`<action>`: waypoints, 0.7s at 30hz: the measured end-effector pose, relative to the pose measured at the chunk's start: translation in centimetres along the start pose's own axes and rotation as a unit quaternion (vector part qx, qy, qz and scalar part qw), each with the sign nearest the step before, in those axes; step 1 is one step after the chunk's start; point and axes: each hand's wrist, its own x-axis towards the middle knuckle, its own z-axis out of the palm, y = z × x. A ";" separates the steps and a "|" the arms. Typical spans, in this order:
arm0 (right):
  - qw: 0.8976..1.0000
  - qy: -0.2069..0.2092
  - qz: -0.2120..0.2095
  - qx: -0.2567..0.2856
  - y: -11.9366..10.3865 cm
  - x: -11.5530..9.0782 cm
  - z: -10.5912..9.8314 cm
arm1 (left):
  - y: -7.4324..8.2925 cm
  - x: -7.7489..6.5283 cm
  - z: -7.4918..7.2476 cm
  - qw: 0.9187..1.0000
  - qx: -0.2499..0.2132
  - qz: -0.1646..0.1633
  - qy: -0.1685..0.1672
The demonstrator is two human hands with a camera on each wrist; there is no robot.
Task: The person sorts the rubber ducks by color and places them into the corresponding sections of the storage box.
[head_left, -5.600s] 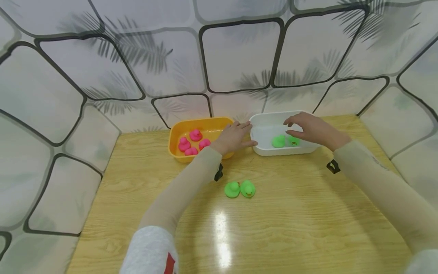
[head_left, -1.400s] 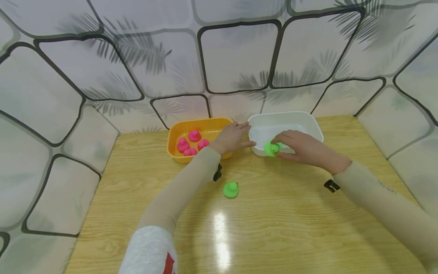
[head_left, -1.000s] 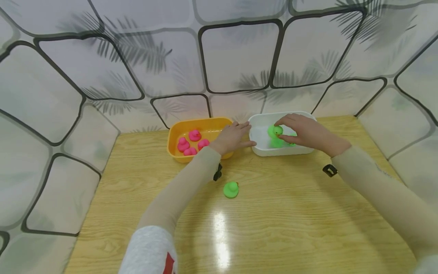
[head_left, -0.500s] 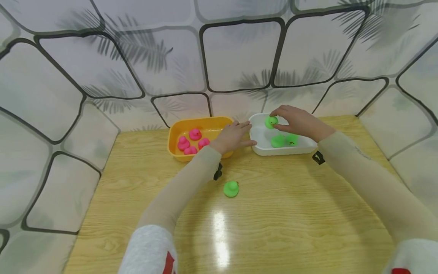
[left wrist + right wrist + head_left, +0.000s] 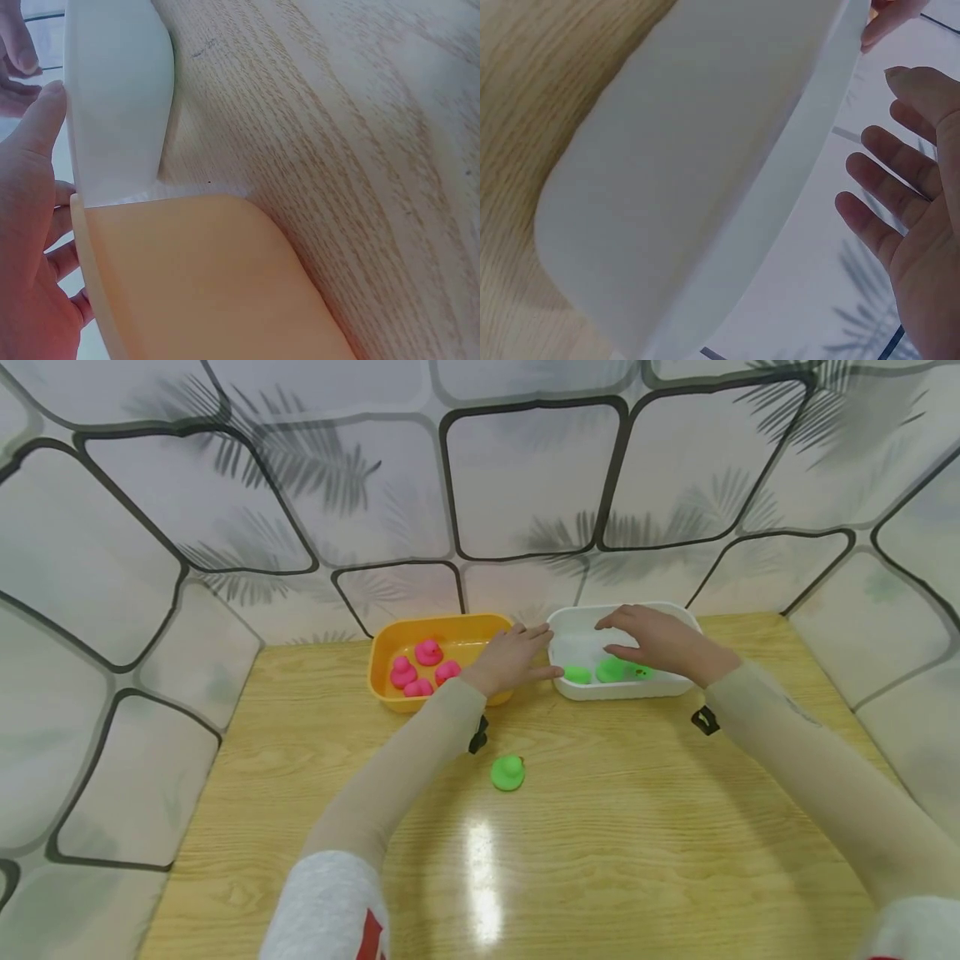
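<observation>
My left hand (image 5: 510, 662) rests across the orange tub's right end, fingers extended to the white tub's left rim; the left wrist view shows its thumb (image 5: 46, 120) at that rim. Over the white tub (image 5: 630, 692) hovers my right hand (image 5: 663, 639), its fingers parted and holding nothing. Inside that tub, three green rubber ducks lie along the front: one at the left (image 5: 577, 675), a middle duck (image 5: 610, 669) and a right duck (image 5: 640, 672). Another green rubber duck (image 5: 508, 772) sits on the table in front of the tubs.
Several pink rubber ducks (image 5: 428, 652) are in the orange tub (image 5: 386, 700), left of the white one. Both tubs stand at the back of the wooden table (image 5: 615, 843), near a patterned wall (image 5: 525, 485).
My right hand carried one of the two green rubber ducks from the table into the white tub and, within the last half second, let go of it. My left hand stayed put.
</observation>
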 end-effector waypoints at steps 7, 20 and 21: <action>0.999 0.028 -0.041 0.002 -0.7 -1.4 0.4 | 0.0 0.0 0.0 1.000 0.004 -0.003 0.000; 0.993 0.059 -0.101 0.007 -3.2 -3.1 1.3 | 0.1 0.0 -0.1 1.000 0.005 -0.002 -0.004; 0.992 0.063 -0.108 0.007 -3.4 -3.2 1.5 | 0.1 0.0 -0.1 1.000 0.006 -0.002 -0.003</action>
